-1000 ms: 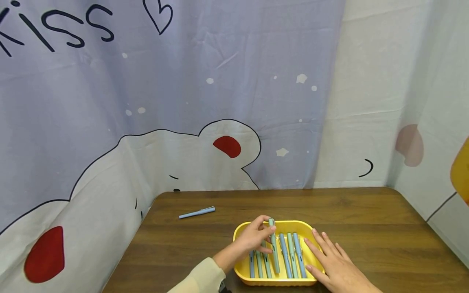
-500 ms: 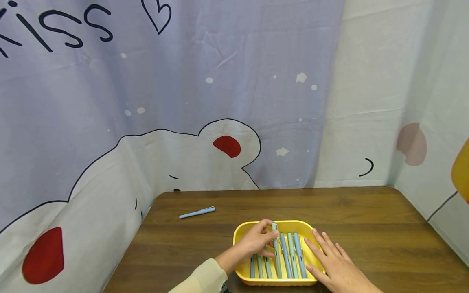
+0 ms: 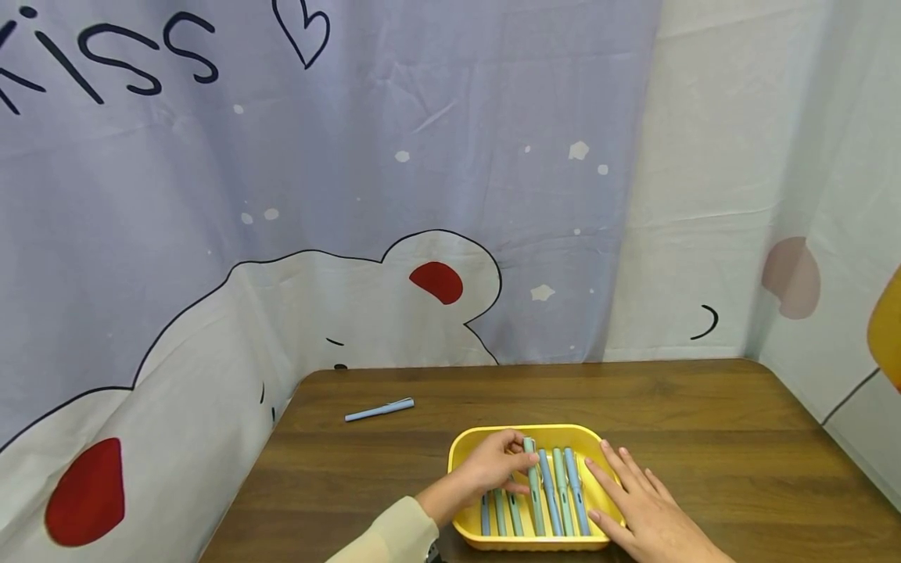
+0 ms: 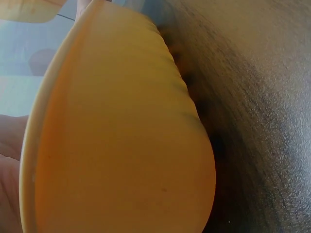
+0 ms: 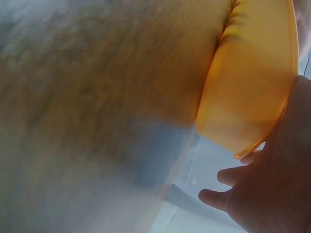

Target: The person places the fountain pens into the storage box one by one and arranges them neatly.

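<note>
In the head view my left hand [image 3: 496,463] reaches over the left side of a yellow tray [image 3: 461,525] and pinches the upper part of a green pen [image 3: 534,493] between thumb and fingers. That pen lies in line with the others in the tray. Right of it are a blue pen [image 3: 551,500], another green pen [image 3: 562,493] and a second blue one [image 3: 576,493]. Several more pens lie partly hidden beneath the left hand. My right hand [image 3: 647,512], fingers spread straight, rests on the tray's right rim. The right wrist view shows the same hand [image 5: 267,189] beside the tray wall [image 5: 248,87].
A light blue pen [image 3: 380,410] lies alone on the brown wooden table [image 3: 317,485], back left of the tray. Behind the table hangs a printed curtain [image 3: 422,156]. The left wrist view is mostly filled by the tray's outer wall [image 4: 126,126].
My left hand has lowered the green pen into the tray and shifted it slightly right, beside the blue pen. The right hand has stayed in place.
</note>
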A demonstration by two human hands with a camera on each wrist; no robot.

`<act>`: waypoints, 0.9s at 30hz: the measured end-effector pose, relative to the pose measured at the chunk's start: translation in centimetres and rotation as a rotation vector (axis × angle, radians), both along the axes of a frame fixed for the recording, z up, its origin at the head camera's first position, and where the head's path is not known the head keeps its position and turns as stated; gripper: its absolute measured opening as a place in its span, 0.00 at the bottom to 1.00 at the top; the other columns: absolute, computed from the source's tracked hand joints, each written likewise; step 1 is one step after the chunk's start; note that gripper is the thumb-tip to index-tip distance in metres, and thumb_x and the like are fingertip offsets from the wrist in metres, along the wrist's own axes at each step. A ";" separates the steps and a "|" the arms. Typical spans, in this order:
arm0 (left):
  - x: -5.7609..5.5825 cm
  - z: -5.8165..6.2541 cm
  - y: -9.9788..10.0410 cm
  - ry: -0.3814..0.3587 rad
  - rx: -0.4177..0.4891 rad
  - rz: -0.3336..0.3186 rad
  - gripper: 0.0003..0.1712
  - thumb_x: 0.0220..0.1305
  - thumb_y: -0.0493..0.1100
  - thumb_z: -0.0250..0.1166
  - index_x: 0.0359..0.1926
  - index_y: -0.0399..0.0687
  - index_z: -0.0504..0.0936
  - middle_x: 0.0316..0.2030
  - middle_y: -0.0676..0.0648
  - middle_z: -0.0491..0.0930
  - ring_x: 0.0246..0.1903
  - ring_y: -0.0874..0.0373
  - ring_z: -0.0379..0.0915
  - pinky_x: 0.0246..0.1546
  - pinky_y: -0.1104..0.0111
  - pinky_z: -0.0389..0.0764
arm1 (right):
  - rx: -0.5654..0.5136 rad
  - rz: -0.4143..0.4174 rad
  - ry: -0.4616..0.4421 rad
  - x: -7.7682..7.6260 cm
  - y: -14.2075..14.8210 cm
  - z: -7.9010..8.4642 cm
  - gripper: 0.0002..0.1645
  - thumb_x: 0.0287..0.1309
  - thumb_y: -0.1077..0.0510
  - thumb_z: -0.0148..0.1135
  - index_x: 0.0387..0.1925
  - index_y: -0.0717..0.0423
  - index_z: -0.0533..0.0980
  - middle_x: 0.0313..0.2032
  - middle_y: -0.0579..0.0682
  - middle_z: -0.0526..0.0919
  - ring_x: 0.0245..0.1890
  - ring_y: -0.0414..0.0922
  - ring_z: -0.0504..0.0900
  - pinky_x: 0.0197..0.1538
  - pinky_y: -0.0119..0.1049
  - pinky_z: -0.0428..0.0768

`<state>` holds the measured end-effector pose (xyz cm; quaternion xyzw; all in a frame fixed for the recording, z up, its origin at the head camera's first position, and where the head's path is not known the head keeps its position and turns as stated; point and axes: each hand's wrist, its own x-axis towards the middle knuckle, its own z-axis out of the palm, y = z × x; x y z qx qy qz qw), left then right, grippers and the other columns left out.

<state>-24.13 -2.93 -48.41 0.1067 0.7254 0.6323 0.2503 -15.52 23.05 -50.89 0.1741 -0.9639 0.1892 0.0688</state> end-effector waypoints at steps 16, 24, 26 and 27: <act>-0.4 -0.1 0.2 0.121 -0.209 0.021 0.16 0.64 0.36 0.71 0.48 0.38 0.77 0.32 0.46 0.76 0.25 0.56 0.80 0.28 0.62 0.86 | -0.010 0.019 -0.052 -0.1 0.2 0.0 0.39 0.70 0.35 0.55 0.75 0.47 0.65 0.77 0.59 0.57 0.73 0.66 0.60 0.63 0.71 0.66; -0.7 0.4 0.1 0.422 -0.629 -0.110 0.29 0.67 0.53 0.69 0.62 0.42 0.78 0.22 0.53 0.76 0.16 0.61 0.69 0.21 0.69 0.73 | -0.011 0.029 -0.047 -0.2 0.2 0.0 0.39 0.70 0.35 0.55 0.75 0.47 0.66 0.77 0.59 0.58 0.73 0.67 0.60 0.62 0.70 0.67; -0.7 0.6 0.0 0.488 -0.697 -0.125 0.27 0.67 0.53 0.69 0.61 0.44 0.80 0.24 0.56 0.75 0.19 0.63 0.70 0.24 0.70 0.72 | -0.013 0.029 -0.044 -0.2 0.2 -0.1 0.39 0.70 0.35 0.55 0.75 0.48 0.66 0.76 0.60 0.58 0.73 0.67 0.61 0.62 0.71 0.67; -0.6 0.7 0.0 0.515 -0.717 -0.129 0.25 0.67 0.52 0.69 0.60 0.45 0.80 0.24 0.57 0.75 0.20 0.64 0.69 0.24 0.70 0.72 | -0.013 0.029 -0.043 -0.2 0.2 -0.1 0.39 0.70 0.35 0.56 0.75 0.48 0.66 0.76 0.60 0.58 0.73 0.67 0.61 0.62 0.71 0.67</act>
